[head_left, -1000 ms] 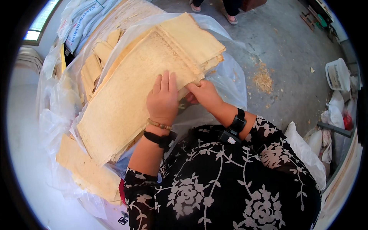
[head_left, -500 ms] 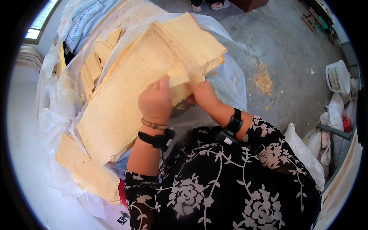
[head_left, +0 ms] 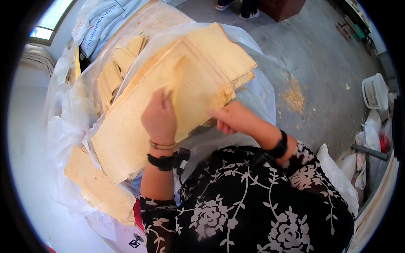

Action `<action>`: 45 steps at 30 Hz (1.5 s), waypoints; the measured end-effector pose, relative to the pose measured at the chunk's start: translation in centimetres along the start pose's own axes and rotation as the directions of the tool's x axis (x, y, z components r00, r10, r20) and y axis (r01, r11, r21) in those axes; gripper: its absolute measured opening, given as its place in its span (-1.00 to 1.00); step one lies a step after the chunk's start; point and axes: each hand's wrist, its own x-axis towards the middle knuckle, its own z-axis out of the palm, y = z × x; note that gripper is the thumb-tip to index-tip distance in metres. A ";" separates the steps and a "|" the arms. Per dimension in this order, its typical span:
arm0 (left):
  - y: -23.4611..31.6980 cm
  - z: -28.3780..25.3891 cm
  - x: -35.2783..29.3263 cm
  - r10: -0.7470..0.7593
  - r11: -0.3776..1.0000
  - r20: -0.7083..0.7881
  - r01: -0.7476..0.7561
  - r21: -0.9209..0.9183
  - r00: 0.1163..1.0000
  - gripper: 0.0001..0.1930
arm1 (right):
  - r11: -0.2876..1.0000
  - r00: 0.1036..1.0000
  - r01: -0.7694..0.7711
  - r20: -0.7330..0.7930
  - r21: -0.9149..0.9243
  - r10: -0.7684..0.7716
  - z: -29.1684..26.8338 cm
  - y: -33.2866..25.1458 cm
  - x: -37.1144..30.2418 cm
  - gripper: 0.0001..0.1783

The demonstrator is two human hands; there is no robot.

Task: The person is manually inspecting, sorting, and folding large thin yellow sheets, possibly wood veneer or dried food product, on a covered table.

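Note:
Thin pale-yellow sheets lie in a broad, slanting stack (head_left: pixel 130 135) in front of me; their exact kind I cannot tell. Over the stack's middle, my left hand (head_left: pixel 159 120) is closed in a pinch on a blurred, lifted sheet (head_left: pixel 180 78). Just off the near right edge of the stack, my right hand (head_left: pixel 236 118) has its fingers curled and its thumb pointing left, and nothing shows in it. Another part of the pile, a folded stack of sheets (head_left: pixel 223 50), spreads out at the far right with ragged layered edges.
Clear plastic sheeting (head_left: pixel 63 126) lies under the stack. Broken folded pieces (head_left: pixel 112 78) rest at its far left, and a loose torn sheet (head_left: pixel 95 185) at the near left. Crumbs (head_left: pixel 294 96) litter the floor by a white bucket (head_left: pixel 374 92). Another person's feet (head_left: pixel 249 16) stand beyond.
My left hand has moved slightly left, with a sheet rising beside it. The right hand has come away from the stack's edge, toward the right. The whole view has shifted a little.

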 end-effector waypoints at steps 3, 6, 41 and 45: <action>-0.4 1.7 -1.3 0.111 0.993 -0.001 -0.111 0.044 0.994 -0.84 | 0.839 0.940 0.325 0.052 -0.436 -0.337 0.0 -3.7 -1.4 -0.56; 1.1 2.4 -0.9 0.118 0.993 0.001 -0.118 -0.027 0.993 -0.82 | 0.521 0.757 0.506 0.064 -0.688 -0.651 -0.5 -2.5 4.6 -0.69; -4.4 10.9 13.5 0.164 0.953 0.249 -0.219 0.211 0.955 -0.89 | -0.130 0.710 -0.412 0.228 0.902 -0.666 3.3 1.8 17.3 -0.49; -4.3 11.8 13.5 0.037 0.967 0.208 -0.087 0.240 0.978 -0.87 | -0.050 0.849 -0.272 0.215 0.961 -0.483 2.9 -0.3 15.7 -0.53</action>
